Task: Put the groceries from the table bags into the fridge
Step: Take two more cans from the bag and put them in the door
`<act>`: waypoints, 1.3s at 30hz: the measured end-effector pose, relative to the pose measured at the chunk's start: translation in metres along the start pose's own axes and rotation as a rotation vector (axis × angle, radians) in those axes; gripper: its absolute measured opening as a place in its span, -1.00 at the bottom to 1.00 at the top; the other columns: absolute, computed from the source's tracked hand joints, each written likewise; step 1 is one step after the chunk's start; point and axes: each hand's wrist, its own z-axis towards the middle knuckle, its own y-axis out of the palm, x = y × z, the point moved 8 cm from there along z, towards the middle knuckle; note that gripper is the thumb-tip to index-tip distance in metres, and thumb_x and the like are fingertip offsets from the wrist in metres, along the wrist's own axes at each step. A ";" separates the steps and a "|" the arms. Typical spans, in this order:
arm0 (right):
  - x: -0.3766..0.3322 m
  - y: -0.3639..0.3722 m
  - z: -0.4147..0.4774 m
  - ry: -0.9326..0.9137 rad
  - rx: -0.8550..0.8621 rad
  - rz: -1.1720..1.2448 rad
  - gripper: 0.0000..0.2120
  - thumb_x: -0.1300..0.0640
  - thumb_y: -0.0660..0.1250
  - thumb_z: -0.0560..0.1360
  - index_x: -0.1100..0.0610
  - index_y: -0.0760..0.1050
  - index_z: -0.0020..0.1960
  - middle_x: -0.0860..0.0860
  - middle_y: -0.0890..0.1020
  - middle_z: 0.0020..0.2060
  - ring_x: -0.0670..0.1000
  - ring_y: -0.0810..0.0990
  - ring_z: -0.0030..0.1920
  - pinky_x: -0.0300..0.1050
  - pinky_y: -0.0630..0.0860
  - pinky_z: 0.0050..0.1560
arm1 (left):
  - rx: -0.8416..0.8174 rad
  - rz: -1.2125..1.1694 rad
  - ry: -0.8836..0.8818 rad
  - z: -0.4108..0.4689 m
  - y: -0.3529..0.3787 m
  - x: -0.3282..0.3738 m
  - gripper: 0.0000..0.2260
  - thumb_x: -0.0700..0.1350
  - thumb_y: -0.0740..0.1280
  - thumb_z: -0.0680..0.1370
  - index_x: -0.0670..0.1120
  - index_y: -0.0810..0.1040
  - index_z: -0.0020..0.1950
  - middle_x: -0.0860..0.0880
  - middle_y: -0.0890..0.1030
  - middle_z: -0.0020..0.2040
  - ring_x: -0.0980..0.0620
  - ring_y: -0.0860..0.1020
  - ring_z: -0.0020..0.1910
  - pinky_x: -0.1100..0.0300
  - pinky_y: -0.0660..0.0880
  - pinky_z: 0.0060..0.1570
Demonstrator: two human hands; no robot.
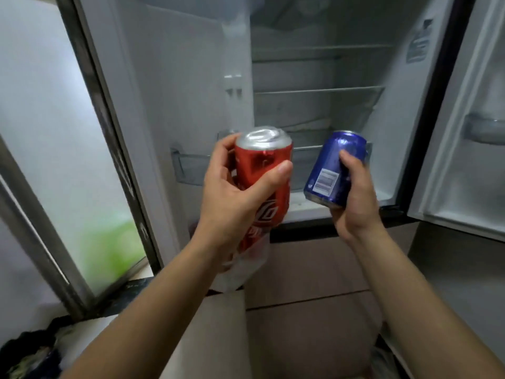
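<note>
Two cans held up before the open fridge
At centre frame the left hand [232,192] has its fingers [273,176] wrapped round an upright red can [263,157], with thin white plastic [243,269] hanging beneath; just to its right the right hand [355,203] grips a blue can [334,165], its top leaning right. Both cans are outside the fridge [191,77], in front of its lower shelves [319,90]; a door bin [188,168] shows behind the left hand, and the right door [464,132] stands open at the frame's right edge

Nothing legible on the red can [263,157], blue can [326,173] or fridge sticker [418,43].
</note>
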 end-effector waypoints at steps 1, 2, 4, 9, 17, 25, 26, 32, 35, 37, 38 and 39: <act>-0.008 0.014 0.016 -0.008 -0.065 0.026 -0.39 -0.07 0.42 0.42 0.18 0.44 0.39 0.03 0.57 -0.03 -0.01 0.61 -0.09 -0.04 0.59 -0.16 | 0.028 0.006 0.034 0.007 0.001 0.014 -0.48 -0.02 0.53 0.40 0.02 0.44 0.31 -0.03 0.63 0.16 -0.03 0.64 0.11 0.05 0.62 -0.02; -0.015 0.029 0.030 -0.015 -0.130 0.058 -0.36 -0.08 0.41 0.43 0.20 0.42 0.42 0.04 0.56 -0.01 -0.01 0.61 -0.09 -0.06 0.58 -0.17 | 0.058 0.003 0.059 0.014 0.002 0.026 -0.49 -0.02 0.51 0.41 -0.01 0.44 0.31 -0.03 0.64 0.15 -0.03 0.65 0.10 0.06 0.62 -0.03; -0.029 0.059 0.054 -0.021 -0.245 0.129 -0.38 -0.07 0.39 0.48 0.24 0.41 0.43 0.07 0.56 0.02 0.00 0.60 -0.06 -0.07 0.58 -0.11 | 0.128 0.010 0.109 0.024 0.004 0.051 -0.51 -0.02 0.48 0.41 -0.04 0.45 0.29 -0.03 0.65 0.12 -0.02 0.66 0.08 0.08 0.63 -0.05; -0.048 0.128 0.080 0.017 -0.484 0.108 -0.52 -0.01 0.37 0.55 0.25 0.46 0.37 0.08 0.63 -0.01 0.02 0.65 -0.07 -0.07 0.60 -0.06 | 0.322 0.146 0.188 0.055 -0.005 0.090 -0.57 0.00 0.48 0.46 -0.13 0.48 0.26 -0.11 0.65 0.11 -0.04 0.67 0.05 -0.03 0.64 0.00; -0.027 0.182 0.096 -0.090 -0.656 -0.338 -0.31 -0.25 0.56 0.21 0.07 0.53 0.22 0.02 0.69 0.05 0.02 0.70 0.04 0.07 0.63 0.11 | 0.583 0.657 0.185 0.076 -0.035 0.080 -0.38 0.09 0.46 0.49 0.09 0.26 0.47 0.05 0.49 0.25 0.07 0.54 0.18 -0.03 0.56 0.20; 0.000 0.187 0.082 -0.233 -0.810 -0.738 -0.33 -0.11 0.52 0.42 0.06 0.34 0.42 0.03 0.55 0.27 -0.03 0.56 0.13 -0.14 0.59 0.03 | 0.538 0.989 0.104 0.082 -0.039 0.062 -0.51 0.06 0.44 0.51 0.02 0.37 0.38 0.07 0.54 0.09 0.00 0.57 0.10 0.07 0.53 0.15; 0.002 0.187 0.081 -0.253 -0.818 -0.763 -0.33 -0.12 0.50 0.44 0.06 0.33 0.43 0.02 0.54 0.28 -0.04 0.56 0.11 -0.23 0.55 -0.07 | 0.535 1.011 0.092 0.083 -0.040 0.060 -0.51 0.05 0.44 0.51 0.00 0.37 0.37 0.03 0.55 0.12 -0.01 0.56 0.12 0.09 0.51 0.15; 0.003 0.181 0.076 -0.250 -0.806 -0.772 -0.32 -0.11 0.44 0.49 0.01 0.23 0.50 0.04 0.52 0.30 0.02 0.56 0.17 -0.13 0.57 0.04 | 0.510 1.123 0.038 0.086 -0.045 0.051 -0.52 0.05 0.41 0.52 -0.09 0.36 0.34 -0.09 0.43 0.23 -0.08 0.47 0.19 0.04 0.45 0.23; 0.001 0.179 0.074 -0.252 -0.799 -0.788 -0.34 -0.12 0.42 0.50 0.00 0.24 0.49 -0.01 0.54 0.20 -0.01 0.55 0.12 -0.14 0.52 0.03 | 0.492 1.129 0.032 0.087 -0.043 0.046 -0.53 0.05 0.39 0.54 -0.10 0.35 0.34 -0.09 0.40 0.24 -0.08 0.47 0.18 0.07 0.45 0.18; 0.000 0.176 0.073 -0.256 -0.785 -0.785 -0.39 -0.10 0.42 0.50 0.00 0.27 0.45 -0.06 0.55 0.11 -0.05 0.55 0.06 -0.17 0.47 0.00 | 0.495 1.132 0.043 0.087 -0.043 0.046 -0.53 0.05 0.39 0.54 -0.11 0.35 0.34 -0.09 0.40 0.24 -0.09 0.47 0.18 0.10 0.41 0.16; 0.000 0.175 0.073 -0.259 -0.775 -0.784 -0.41 -0.09 0.42 0.49 0.00 0.29 0.43 -0.08 0.56 0.08 -0.06 0.55 0.04 -0.16 0.47 0.00 | 0.494 1.137 0.045 0.087 -0.044 0.046 -0.53 0.05 0.39 0.54 -0.12 0.34 0.35 -0.10 0.40 0.25 -0.09 0.46 0.19 0.11 0.40 0.16; 0.000 0.174 0.073 -0.260 -0.763 -0.779 -0.44 -0.08 0.42 0.49 -0.01 0.30 0.41 -0.09 0.56 0.05 -0.07 0.56 0.02 -0.15 0.48 0.02 | 0.490 1.143 0.047 0.087 -0.044 0.045 -0.52 0.05 0.38 0.55 -0.12 0.34 0.36 -0.10 0.40 0.26 -0.09 0.46 0.20 0.12 0.39 0.16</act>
